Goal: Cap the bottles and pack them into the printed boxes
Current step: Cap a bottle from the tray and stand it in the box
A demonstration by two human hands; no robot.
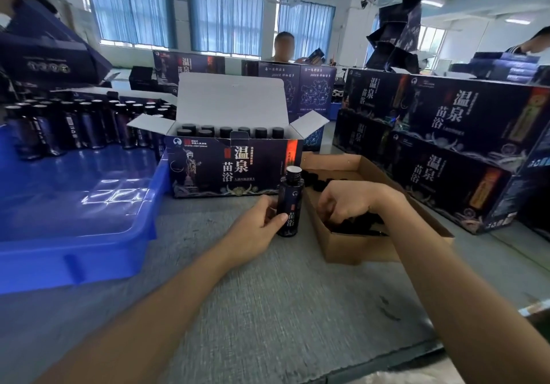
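Head-camera view looking down on a grey table [268, 309]. I give clock directions from the middle of the frame, with twelve pointing away from me.

Just above the centre, the left hand [259, 226] grips a small dark bottle [290, 202]. Its fingers wrap round the far side and the thumb lies across the label on the near side. The bottle is upright and uncapped, showing a silver mouth. I cannot tell whether its base touches the table.

At one o'clock, near the bottle, the right hand [345, 202] reaches palm-down into a brown carton [357, 249]. Its fingers are curled close together into a heap of black caps [354, 226], and I cannot tell whether they hold one.

At twelve o'clock, directly behind the bottle, a printed box [235, 166] stands open with its white lid flap raised. Inside it, a row of capped bottles [226, 132] shows round black tops. The bottle in the left hand sits just in front of this box's right front corner, between the box and the carton.

From nine to ten o'clock lies a blue crate [74, 214]. Many uncapped bottles [74, 124] stand crowded at its far end.

At two o'clock, closed boxes with the same print [446, 145] are stacked two high along the table's right side. Far off at twelve o'clock, a person [284, 45] stands behind more boxes, in front of curtained windows.
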